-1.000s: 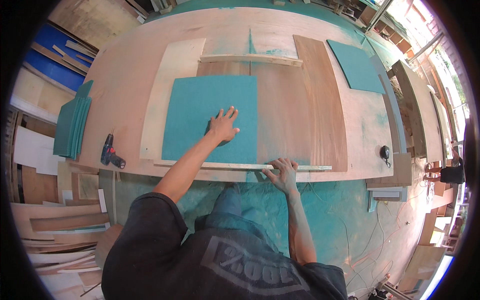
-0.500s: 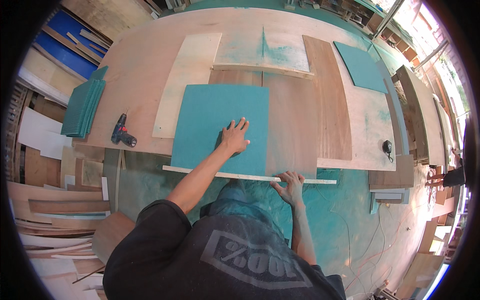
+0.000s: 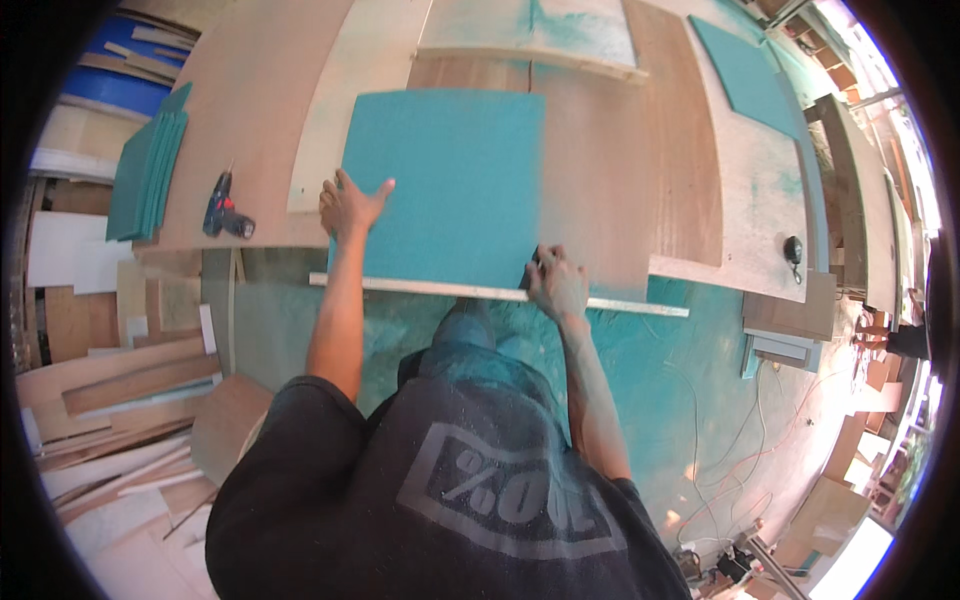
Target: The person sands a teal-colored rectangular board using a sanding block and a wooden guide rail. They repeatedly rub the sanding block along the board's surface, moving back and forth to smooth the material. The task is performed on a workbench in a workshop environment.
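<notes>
A flat teal panel [image 3: 440,190] lies over brown boards on the workbench. Along its near edge runs a long narrow wooden strip [image 3: 420,288], jutting past the panel on both sides. My left hand [image 3: 352,207] rests at the panel's left edge, fingers and thumb spread wide. At the near right corner, my right hand [image 3: 558,284] has its fingers bent against the panel's edge, next to the strip. A dark patch shows beside those fingers; whether it is only shadow I cannot tell.
Left on the workbench [image 3: 260,130] lie a cordless drill [image 3: 225,212] and a stack of teal panels [image 3: 148,180]. Another teal panel [image 3: 742,75] and a black tape measure [image 3: 792,250] are at the right. A wooden batten [image 3: 530,63] crosses the boards beyond. Offcuts [image 3: 120,400] and cables [image 3: 710,450] lie around.
My left hand has moved from the panel's middle to its left edge. My right hand has shifted left along the strip to the panel's corner. The whole view has tilted lower.
</notes>
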A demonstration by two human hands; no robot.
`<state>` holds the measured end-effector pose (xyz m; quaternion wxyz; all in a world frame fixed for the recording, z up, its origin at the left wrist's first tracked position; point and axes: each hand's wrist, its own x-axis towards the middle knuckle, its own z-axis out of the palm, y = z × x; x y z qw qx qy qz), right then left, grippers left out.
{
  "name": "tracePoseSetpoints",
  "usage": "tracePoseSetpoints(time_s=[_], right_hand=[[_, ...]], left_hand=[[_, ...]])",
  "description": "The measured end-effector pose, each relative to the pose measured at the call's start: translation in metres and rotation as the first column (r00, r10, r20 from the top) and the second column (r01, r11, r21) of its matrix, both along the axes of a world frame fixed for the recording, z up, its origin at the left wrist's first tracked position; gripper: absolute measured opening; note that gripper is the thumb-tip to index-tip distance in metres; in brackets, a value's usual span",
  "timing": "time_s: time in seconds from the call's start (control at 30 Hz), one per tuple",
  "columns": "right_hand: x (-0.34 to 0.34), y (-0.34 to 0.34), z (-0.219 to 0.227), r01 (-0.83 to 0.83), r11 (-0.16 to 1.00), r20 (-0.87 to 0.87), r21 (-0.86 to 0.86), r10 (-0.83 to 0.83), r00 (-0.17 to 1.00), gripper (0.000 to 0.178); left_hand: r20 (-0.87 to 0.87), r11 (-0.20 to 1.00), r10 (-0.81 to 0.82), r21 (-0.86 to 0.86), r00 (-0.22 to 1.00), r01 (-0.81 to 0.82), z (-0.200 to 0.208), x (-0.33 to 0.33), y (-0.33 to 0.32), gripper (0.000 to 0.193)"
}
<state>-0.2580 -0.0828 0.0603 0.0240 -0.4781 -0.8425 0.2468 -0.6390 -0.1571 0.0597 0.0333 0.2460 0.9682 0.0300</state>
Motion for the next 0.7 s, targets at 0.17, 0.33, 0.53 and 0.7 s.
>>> tracePoseSetpoints(time_s=[0.17,0.33,0.53,0.7], right_hand=[[-0.008,0.003,0.01,0.005,0.998,-0.045,-0.057,-0.007,0.999,0.043],[-0.011,0.004,0.008,0.049,0.997,-0.07,-0.061,-0.053,0.996,0.043],[-0.008,0.009,0.005,0.031,0.998,-0.081,-0.051,-0.035,0.996,0.044],[-0.006,0.011,0.007,0.029,0.996,-0.094,-0.089,-0.037,0.995,0.045]], left_hand=[[0.097,1.0,-0.016,-0.022,0.995,0.019,-0.003,-0.022,-0.011,0.123],[0.091,0.998,-0.024,-0.064,0.996,0.03,0.0,-0.023,-0.001,0.122],[0.081,0.997,-0.038,-0.067,0.996,0.044,0.002,-0.022,0.002,0.121],[0.085,0.997,-0.038,-0.067,0.996,0.044,0.006,-0.016,0.002,0.121]])
